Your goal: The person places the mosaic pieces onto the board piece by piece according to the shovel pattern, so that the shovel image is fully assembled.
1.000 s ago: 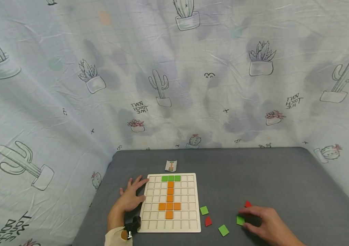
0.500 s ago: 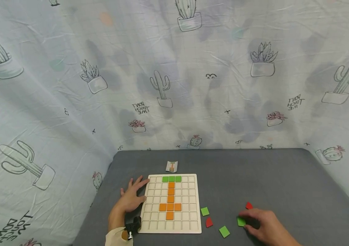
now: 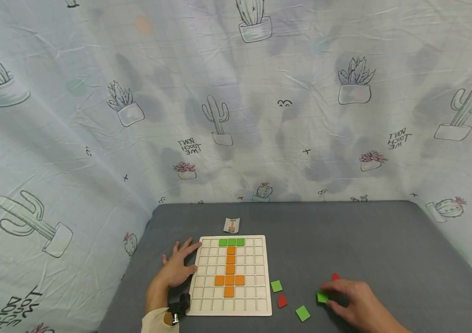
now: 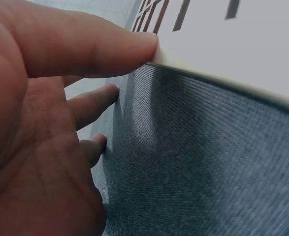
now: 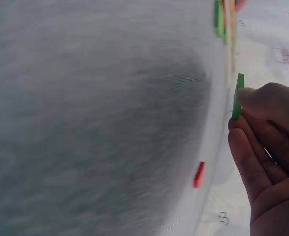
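A pale grid board [image 3: 254, 296] lies on the grey table, with three green square tiles along its top row and several orange ones forming a cross-like shape below. My left hand [image 3: 176, 269] is spread at the board's left side, its thumb and index fingertip at the edge; the left wrist view shows the thumb against the board's rim [image 4: 203, 78]. At the right, my right hand [image 3: 357, 298] pinches a green tile [image 5: 238, 97] between thumb and fingers; the right wrist view has it clear of the table.
Between board and right hand lie two loose green tiles, one nearer the board [image 3: 276, 286] and one nearer the front [image 3: 302, 313], plus a red piece [image 3: 282, 300]. Another red piece [image 3: 335, 277] sits behind the right hand. A small pattern card [image 3: 232, 225] lies beyond the board.
My right hand has taken up the green tile that lay flat between its fingers, and the tile is now tilted and slightly farther left. The left hand has stayed at the board's edge.
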Tool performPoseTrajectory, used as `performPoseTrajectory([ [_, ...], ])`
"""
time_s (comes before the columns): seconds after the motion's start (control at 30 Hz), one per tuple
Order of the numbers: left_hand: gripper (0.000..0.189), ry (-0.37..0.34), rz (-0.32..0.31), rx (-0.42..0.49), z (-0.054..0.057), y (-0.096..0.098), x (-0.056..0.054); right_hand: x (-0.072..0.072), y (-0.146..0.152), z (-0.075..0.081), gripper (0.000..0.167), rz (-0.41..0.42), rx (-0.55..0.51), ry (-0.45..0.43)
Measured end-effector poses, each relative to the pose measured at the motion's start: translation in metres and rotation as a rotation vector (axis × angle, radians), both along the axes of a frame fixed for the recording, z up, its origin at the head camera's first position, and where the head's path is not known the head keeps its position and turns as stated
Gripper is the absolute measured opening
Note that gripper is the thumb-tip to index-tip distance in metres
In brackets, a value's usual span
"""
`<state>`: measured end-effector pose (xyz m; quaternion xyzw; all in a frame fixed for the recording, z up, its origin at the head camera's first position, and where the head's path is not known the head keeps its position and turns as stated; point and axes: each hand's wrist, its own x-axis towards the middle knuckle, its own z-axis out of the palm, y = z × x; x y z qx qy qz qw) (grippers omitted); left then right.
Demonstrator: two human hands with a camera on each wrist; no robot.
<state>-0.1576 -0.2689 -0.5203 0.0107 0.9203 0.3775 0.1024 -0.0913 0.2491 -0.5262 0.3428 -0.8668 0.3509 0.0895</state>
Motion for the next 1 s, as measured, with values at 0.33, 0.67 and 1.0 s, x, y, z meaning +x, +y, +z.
performPoseTrajectory([
  [0.33, 0.071, -0.008, 0.008, -0.009, -0.003, -0.003, 0.0, -0.009, -0.032, 0.018, 0.042, 0.026, -0.043, 0.057],
  [0.67, 0.07, 0.007, -0.018, -0.002, 0.0, -0.003, 0.001, -0.014, -0.081, 0.022, 0.042, 0.09, -0.116, 0.048],
  [1.0, 0.071, 0.021, -0.006, -0.016, 0.001, -0.002, 0.002, -0.021, -0.129, 0.033, 0.035, 0.154, -0.115, -0.108],
])
